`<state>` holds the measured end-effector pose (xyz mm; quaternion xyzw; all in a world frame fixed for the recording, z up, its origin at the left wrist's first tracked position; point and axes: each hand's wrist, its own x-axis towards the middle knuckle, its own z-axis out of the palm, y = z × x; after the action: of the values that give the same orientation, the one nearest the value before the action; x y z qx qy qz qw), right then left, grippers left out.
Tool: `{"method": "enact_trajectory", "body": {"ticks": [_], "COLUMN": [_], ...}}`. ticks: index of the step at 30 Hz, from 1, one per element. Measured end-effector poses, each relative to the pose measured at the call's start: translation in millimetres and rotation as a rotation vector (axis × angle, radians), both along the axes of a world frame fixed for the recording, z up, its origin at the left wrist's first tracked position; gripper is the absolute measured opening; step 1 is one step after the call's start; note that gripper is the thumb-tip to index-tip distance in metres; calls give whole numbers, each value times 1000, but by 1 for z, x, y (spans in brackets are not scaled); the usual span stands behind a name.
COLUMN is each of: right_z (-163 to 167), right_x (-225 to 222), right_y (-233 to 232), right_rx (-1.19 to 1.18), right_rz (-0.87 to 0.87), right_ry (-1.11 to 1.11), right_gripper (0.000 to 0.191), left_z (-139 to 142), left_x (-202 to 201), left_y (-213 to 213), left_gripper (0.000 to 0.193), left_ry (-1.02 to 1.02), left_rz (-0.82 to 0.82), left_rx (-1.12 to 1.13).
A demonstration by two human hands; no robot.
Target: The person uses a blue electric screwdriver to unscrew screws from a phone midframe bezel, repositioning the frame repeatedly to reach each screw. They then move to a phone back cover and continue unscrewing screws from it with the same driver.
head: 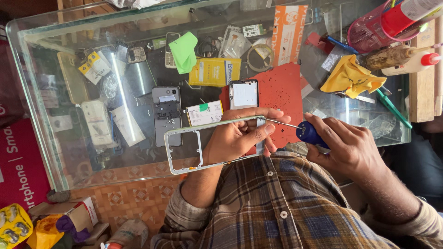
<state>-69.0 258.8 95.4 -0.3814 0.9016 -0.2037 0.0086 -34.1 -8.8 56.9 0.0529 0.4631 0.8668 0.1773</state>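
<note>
My left hand [240, 137] grips a pale, empty phone frame [184, 148] and holds it over the near edge of the glass counter [32, 120]. Fingers of my right hand [350, 150] close around the blue handle of a small screwdriver [308, 133]. Its thin shaft points left, and the tip meets the frame's upper edge by my left fingertips. Just beyond my hands, a phone with its back open [243, 94] lies on a red mat [284, 92].
A grey opened phone [167, 114], a small white box [205, 113], a yellow box [214, 71], a green cloth [183, 50] and an orange packet [288, 32] lie on the glass. At the right are a yellow cloth [351, 76], a pink tool cup [369, 27] and bottles [406, 57].
</note>
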Motion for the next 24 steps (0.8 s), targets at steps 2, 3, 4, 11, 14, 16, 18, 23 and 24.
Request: {"method": "enact_trajectory", "body": {"ticks": [2, 3, 4, 11, 14, 16, 18, 23, 24], "right_z": [2, 3, 4, 4, 3, 2, 1, -4, -6], "right_x": [-1, -1, -1, -2, -1, -2, -2, -1, -2], "right_y": [0, 0, 0, 2, 2, 2, 1, 0, 0], "right_rx": [-6, -8, -10, 17, 16, 14, 13, -17, -16], "right_rz": [4, 6, 9, 7, 1, 6, 9, 26, 25], "right_ry": [0, 1, 3, 16, 21, 17, 27, 40, 39], "right_gripper": [63, 63, 63, 63, 63, 64, 62, 61, 61], "left_z": [0, 0, 0, 4, 5, 5, 5, 5, 5], "left_x": [0, 0, 0, 0, 1, 1, 1, 1, 1], "left_y": [-1, -1, -1, -2, -4, -3, -3, -1, 0], "left_gripper": [28, 29, 29, 30, 30, 31, 31, 30, 30], "left_ry": [2, 2, 1, -17, -15, -29, -40, -36, -47], "left_rz": [-6, -3, 2, 9, 1, 0, -4, -13, -19], "left_rx": [7, 7, 8, -38, -78, -62, -47, -31, -27]}}
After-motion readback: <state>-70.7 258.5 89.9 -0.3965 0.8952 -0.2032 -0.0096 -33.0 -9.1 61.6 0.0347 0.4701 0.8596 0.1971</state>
